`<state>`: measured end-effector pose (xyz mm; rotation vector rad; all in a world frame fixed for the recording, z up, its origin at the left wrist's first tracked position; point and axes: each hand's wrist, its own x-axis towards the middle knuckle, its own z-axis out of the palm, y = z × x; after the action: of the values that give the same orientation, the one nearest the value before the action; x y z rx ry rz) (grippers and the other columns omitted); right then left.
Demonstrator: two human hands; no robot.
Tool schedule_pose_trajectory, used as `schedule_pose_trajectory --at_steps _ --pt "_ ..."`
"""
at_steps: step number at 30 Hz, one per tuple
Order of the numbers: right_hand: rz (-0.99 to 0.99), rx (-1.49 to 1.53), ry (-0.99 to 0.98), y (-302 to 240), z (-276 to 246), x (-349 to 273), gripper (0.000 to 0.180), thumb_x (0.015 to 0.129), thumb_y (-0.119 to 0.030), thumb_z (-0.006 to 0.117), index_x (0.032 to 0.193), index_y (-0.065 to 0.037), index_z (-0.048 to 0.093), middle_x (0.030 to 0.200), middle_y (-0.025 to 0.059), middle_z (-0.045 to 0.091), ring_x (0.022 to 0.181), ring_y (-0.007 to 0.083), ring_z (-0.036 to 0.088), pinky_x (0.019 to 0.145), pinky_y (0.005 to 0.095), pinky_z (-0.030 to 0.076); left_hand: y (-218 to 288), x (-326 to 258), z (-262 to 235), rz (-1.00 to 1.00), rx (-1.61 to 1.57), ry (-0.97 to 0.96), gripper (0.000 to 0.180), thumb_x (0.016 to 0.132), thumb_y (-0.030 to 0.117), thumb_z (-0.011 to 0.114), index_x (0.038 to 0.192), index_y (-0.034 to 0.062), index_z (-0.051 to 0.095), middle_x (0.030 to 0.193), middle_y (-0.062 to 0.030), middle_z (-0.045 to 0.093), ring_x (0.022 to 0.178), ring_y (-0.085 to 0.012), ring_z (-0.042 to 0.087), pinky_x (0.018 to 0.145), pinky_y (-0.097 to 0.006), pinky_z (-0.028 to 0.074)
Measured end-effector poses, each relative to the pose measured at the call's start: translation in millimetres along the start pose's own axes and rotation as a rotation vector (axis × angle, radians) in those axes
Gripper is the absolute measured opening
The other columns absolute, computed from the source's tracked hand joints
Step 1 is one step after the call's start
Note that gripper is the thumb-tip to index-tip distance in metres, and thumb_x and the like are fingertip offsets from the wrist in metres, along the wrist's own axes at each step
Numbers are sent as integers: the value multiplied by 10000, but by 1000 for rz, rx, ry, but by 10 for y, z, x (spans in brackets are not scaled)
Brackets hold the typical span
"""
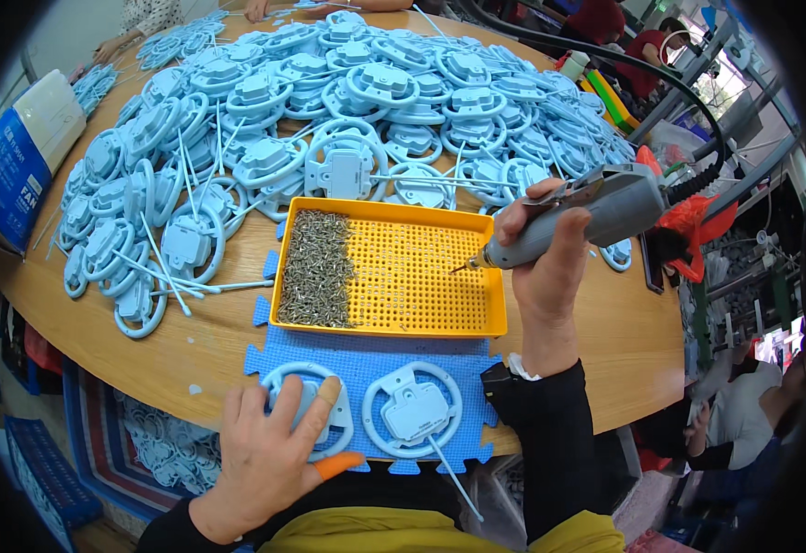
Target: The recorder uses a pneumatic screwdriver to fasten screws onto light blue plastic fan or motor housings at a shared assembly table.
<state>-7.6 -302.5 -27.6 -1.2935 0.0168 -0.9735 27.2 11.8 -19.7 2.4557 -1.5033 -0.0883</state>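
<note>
My right hand (pixel 550 267) is wrapped round a grey electric screwdriver (pixel 587 217), whose bit points left over a yellow perforated tray (pixel 490 318). Small metal screws (pixel 315 272) are heaped at the tray's left end, with others scattered in its holes. My left hand (pixel 269 452) lies with spread fingers over a light blue ring-shaped plastic part (pixel 341 415), partly hiding it. An orange cover is on the thumb and tan tape on the index finger. Beside it, untouched, lies a second such part (pixel 414 412), its thin stem toward me. Both rest on a blue foam mat (pixel 375 355).
A large pile of similar light blue parts (pixel 380 88) covers the table's far side. At left stands a blue and white box (pixel 25 152). The screwdriver's black cable (pixel 711 120) loops up at right, near red plastic bags (pixel 693 230). Other people are around the table.
</note>
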Motion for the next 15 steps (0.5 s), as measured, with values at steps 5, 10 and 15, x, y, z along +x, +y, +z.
schedule_pose_trajectory --at_steps 5,10,15 --pt "18 -8 4 29 -16 -34 462 855 -468 660 985 -48 518 680 63 577 604 137 564 542 251 444 -83 158 198 -144 6 158 723 690 594 698 1196 89 592 1050 -132 503 847 -295 454 744 -432 342" --pt "-9 1 -34 34 25 -8 444 854 -461 666 953 -58 509 669 54 562 590 131 550 534 250 437 118 44 203 -70 -16 290 726 720 615 664 1236 111 572 1113 -150 496 976 -315 475 934 -555 284" --pt "-4 -5 3 29 94 -32 417 857 -433 676 953 -62 511 669 55 566 589 131 550 538 255 444 674 127 450 129 -211 83 680 721 576 682 1241 151 574 1265 -245 455 1206 -409 412 1013 -645 197"
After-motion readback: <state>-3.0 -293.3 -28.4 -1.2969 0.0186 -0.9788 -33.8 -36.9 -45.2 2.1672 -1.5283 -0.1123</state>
